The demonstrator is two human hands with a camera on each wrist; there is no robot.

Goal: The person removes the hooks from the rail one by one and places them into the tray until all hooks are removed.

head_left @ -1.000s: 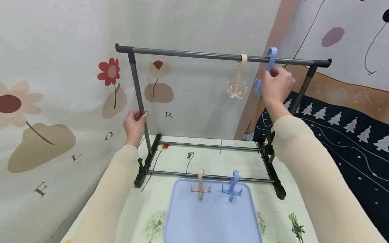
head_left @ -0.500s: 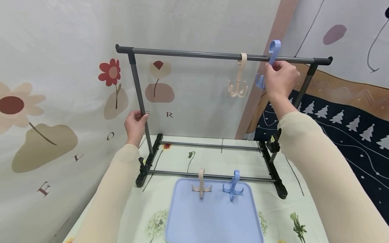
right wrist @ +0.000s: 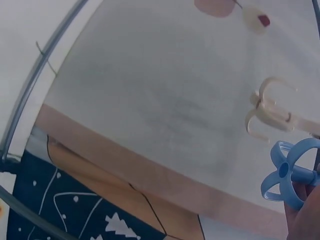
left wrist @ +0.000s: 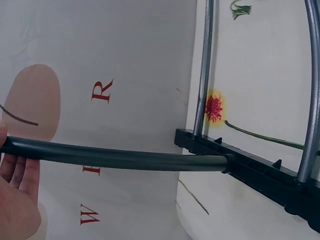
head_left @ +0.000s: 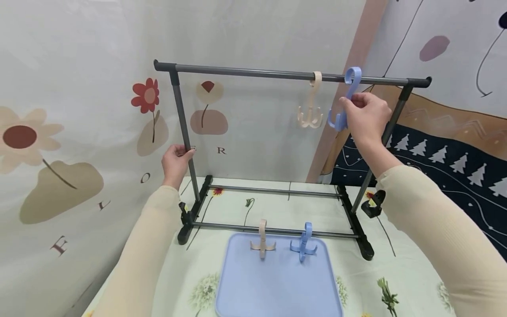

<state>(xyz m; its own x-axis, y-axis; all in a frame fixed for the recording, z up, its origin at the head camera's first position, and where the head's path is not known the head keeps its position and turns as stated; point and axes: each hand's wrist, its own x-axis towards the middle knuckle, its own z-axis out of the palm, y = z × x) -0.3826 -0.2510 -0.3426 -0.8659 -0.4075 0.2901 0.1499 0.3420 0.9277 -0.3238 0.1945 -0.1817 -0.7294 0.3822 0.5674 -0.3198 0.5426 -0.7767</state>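
At the far left, a pale backdrop (head_left: pixel 83 79) printed with large flowers and letters rises behind the rack. Just in front of it, the left hand (head_left: pixel 175 167) grips the rack's left post (head_left: pixel 182 114) partway up, thumb and fingers on either side of the dark tube. Low in the middle, a light blue tray (head_left: pixel 279 286) lies on the flowered tablecloth (head_left: pixel 186 273). At its far edge sit a beige hook (head_left: pixel 262 248) and, to the right, a small blue hook (head_left: pixel 305 247), their curved tops overlapping the front lower bar (head_left: pixel 237 227). Above, a second beige hook (head_left: pixel 310 110) hangs from the top bar (head_left: pixel 237 71), prongs down. Just right of it is the held blue hook (head_left: pixel 352 89), tilted, its curved top in front of the top bar; I cannot tell whether they touch. Its stem is pinched between thumb and fingers of the right hand (head_left: pixel 368 118). Farther right, the right post (head_left: pixel 396 112) slants up before a dark cloth (head_left: pixel 431 176) with white trees.
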